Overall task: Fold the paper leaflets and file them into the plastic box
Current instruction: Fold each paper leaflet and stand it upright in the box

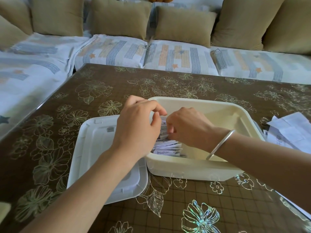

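Note:
A cream plastic box (223, 113) stands open on the table. Several folded leaflets (168, 146) stand packed in a row along its left side. My left hand (137, 125) reaches over the box's left wall, fingers curled at the leaflets. My right hand (186, 126), with a silver bangle on the wrist, is inside the box and pinches a folded leaflet (163, 129) at the far end of the row. Both hands touch that leaflet. The hands hide most of it.
The box's white lid (94, 148) lies upside down on the table, touching the box's left side. Unfolded paper leaflets (289, 130) lie in a loose pile at the right table edge. A sofa with cushions runs behind the brown flowered tablecloth (185, 199).

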Tool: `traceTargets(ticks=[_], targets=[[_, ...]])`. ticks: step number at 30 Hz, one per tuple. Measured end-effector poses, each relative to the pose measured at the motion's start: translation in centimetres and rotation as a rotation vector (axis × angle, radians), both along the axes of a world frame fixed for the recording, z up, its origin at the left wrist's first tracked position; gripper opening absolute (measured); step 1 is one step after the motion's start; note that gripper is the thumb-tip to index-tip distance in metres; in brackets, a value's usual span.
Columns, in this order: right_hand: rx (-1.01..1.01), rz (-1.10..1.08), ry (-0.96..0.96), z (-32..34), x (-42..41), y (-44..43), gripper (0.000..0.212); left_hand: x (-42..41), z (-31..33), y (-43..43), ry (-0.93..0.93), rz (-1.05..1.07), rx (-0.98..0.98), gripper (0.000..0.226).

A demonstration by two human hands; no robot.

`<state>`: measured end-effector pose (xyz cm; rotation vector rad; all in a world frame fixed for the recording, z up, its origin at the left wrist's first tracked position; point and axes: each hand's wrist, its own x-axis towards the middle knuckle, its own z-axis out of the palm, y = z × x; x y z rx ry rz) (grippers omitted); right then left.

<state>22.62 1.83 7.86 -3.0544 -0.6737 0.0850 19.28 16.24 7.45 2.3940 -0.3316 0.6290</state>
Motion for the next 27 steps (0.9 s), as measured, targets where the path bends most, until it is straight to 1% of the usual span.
traceTargets(ticks=[4,10,12,14,16,18,20,23,25,27], targets=[[0.057,0.023,0.031,-0.2,0.1,0.5,0.004,0.1,0.0,0.0,-0.006,0.003,-0.004,0.022],[0.132,0.012,0.078,-0.5,0.2,0.6,0.021,0.1,-0.2,0.1,-0.056,0.022,-0.025,0.022],[0.148,-0.026,0.046,-0.1,0.0,0.2,0.021,0.0,-0.1,0.1,-0.109,0.031,-0.032,0.021],[0.185,-0.062,-0.008,1.1,-0.5,-0.7,0.02,0.0,0.1,0.3,-0.172,0.022,0.0,0.02],[0.273,-0.087,-0.06,3.0,-1.8,-2.3,0.02,-0.2,0.8,0.3,-0.203,-0.002,0.036,0.021],[0.386,-0.099,-0.12,4.7,-4.0,-4.4,0.019,-0.8,2.3,0.0,-0.184,-0.009,-0.007,0.022],[0.527,-0.158,-0.204,5.4,-7.4,-7.1,0.018,-2.0,3.9,-1.1,-0.156,-0.046,-0.068,0.023],[0.719,-0.347,-0.316,3.8,-13.8,-11.1,0.018,-4.7,4.5,-4.7,-0.107,-0.181,-0.114,0.021],[0.687,-0.479,-0.371,1.1,-18.2,-13.6,0.016,-7.2,3.6,-7.8,-0.063,-0.273,-0.13,0.019],[0.543,-0.615,-0.371,-2.3,-22.0,-16.0,0.016,-9.8,2.0,-10.6,-0.008,-0.345,-0.128,0.018]])
